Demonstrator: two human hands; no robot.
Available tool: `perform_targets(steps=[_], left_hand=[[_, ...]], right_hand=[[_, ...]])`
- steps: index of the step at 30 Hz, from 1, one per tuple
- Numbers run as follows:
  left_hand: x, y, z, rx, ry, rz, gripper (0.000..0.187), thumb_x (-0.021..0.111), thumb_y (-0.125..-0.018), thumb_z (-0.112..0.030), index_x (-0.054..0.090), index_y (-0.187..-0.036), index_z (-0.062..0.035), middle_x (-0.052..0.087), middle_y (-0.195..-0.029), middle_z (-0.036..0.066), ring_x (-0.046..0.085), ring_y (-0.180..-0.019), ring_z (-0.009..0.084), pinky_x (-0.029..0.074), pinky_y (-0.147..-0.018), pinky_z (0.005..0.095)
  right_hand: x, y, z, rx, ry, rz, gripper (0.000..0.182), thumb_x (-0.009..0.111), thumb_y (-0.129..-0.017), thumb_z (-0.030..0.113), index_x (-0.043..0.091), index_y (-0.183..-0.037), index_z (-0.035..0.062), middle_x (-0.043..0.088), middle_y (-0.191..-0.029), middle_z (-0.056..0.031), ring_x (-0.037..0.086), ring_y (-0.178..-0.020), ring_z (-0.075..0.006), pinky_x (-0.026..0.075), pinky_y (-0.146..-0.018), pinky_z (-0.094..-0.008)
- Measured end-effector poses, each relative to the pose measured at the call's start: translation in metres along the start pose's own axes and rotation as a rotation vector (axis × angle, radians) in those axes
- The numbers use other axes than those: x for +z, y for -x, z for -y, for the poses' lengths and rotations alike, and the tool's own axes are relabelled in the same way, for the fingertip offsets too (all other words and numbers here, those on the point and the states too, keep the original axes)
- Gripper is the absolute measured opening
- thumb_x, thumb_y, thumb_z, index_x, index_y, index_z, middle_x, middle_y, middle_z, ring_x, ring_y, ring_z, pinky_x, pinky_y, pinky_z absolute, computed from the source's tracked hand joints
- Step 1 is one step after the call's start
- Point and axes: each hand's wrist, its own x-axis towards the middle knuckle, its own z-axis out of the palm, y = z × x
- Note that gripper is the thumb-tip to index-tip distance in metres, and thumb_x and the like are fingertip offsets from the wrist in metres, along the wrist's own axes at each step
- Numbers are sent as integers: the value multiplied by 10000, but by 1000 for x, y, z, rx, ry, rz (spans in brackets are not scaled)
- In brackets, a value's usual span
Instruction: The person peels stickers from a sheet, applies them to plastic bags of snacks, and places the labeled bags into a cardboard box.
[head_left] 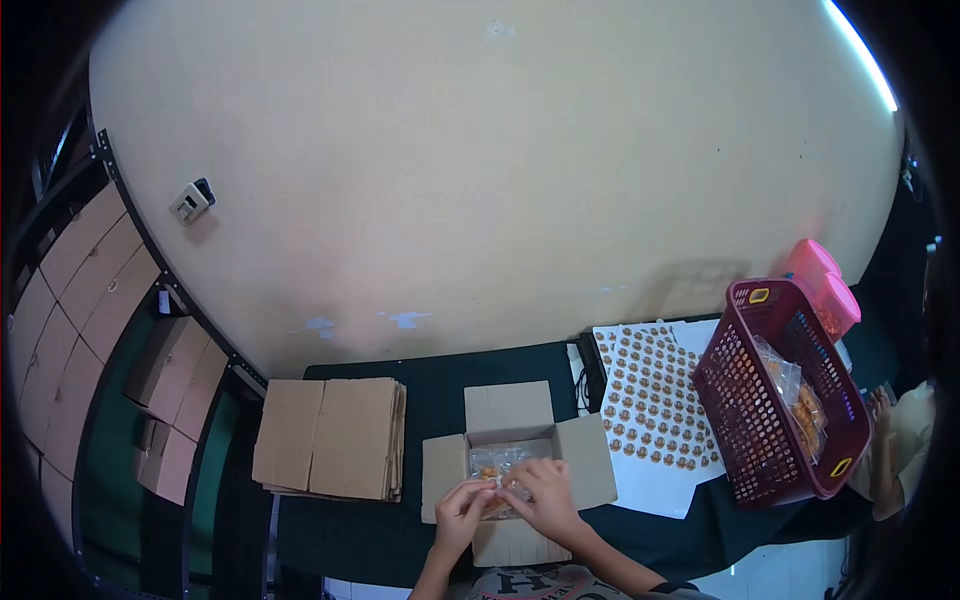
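Observation:
An open cardboard box (pixel 585 460), its flaps folded outward, stands at the table's front edge. Clear plastic packets (pixel 515 453) with orange contents lie inside it. My left hand (pixel 460 514) is over the box's near left corner, thumb and fingers pinched on a clear packet. From the right, my right hand (pixel 546 500) meets it with bent fingers, its thumb close to the left fingertips, also gripping the packet. Both hands partly hide this packet.
Flattened cardboard boxes (pixel 325 438) are stacked at left. Sheets of round stickers (pixel 655 400) lie at right beside a maroon basket (pixel 740 420) with bagged orange snacks (pixel 805 415). Pink-lidded containers (pixel 835 300) stand behind. Shelved boxes (pixel 100 270) fill the far left; another person (pixel 905 450) is at far right.

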Motion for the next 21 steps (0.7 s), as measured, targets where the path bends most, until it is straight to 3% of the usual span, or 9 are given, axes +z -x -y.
perform_targets(steps=[1, 3, 6, 8, 10, 14, 16, 21], left_hand=[[1, 1, -1, 0, -1, 4, 71, 572, -787, -41, 606, -787, 21, 621, -781, 119, 604, -751, 175, 458, -681, 263], [1, 2, -2, -72, 22, -6, 50, 567, -764, -16, 591, -748, 25, 615, -735, 112, 599, -681, 172, 457, -641, 256], [-8, 0, 4, -6, -128, -70, 25, 563, -735, 12, 570, -715, 26, 597, -670, 100, 586, -623, 169, 448, -597, 249], [-17, -6, 6, -34, -125, -119, 38, 558, -728, 7, 555, -695, 26, 571, -615, 96, 587, -609, 177, 475, -674, 287], [-28, -14, 18, 98, -285, -254, 56, 573, -724, 5, 567, -669, 2, 576, -623, 88, 590, -604, 221, 466, -776, 346], [-46, -28, 19, 46, -161, -352, 127, 563, -763, -44, 541, -650, 8, 547, -582, 81, 562, -579, 212, 410, -884, 398], [-55, -32, 8, 56, -154, -410, 183, 478, -832, -43, 481, -655, -2, 502, -598, 29, 457, -565, 87, 309, -991, 404], [-70, -38, 1, 60, -87, -572, 223, 519, -834, -97, 489, -642, 13, 491, -563, 37, 453, -548, 100, 330, -974, 409]], right_hand=[[3, 1, -4, -102, -36, 129, 168, 632, -714, 169, 549, -809, 57, 522, -770, -57, 506, -734, -196, 321, -687, -327], [10, 4, -4, -99, -110, 164, 149, 620, -720, 159, 528, -772, 54, 512, -741, -59, 505, -715, -207, 329, -667, -325], [17, 3, 7, -57, -226, 230, 144, 596, -724, 153, 500, -744, 48, 500, -708, -79, 512, -692, -244, 358, -637, -347], [24, 1, 17, -12, -272, 265, 148, 584, -723, 157, 493, -751, 44, 499, -705, -97, 520, -688, -270, 379, -626, -372], [34, -8, 27, -6, -363, 226, 142, 577, -722, 148, 495, -753, 37, 494, -689, -98, 519, -648, -282, 391, -601, -381], [34, -30, 45, -113, -373, 140, 155, 563, -750, 138, 461, -704, 32, 466, -653, -96, 489, -614, -266, 377, -597, -357], [33, -36, 53, -122, -399, 150, 154, 564, -748, 139, 462, -704, 31, 467, -656, -94, 491, -617, -263, 378, -598, -355], [39, -31, 61, -155, -437, 164, 133, 563, -752, 140, 489, -733, 32, 469, -665, -88, 498, -629, -252, 381, -605, -348]])
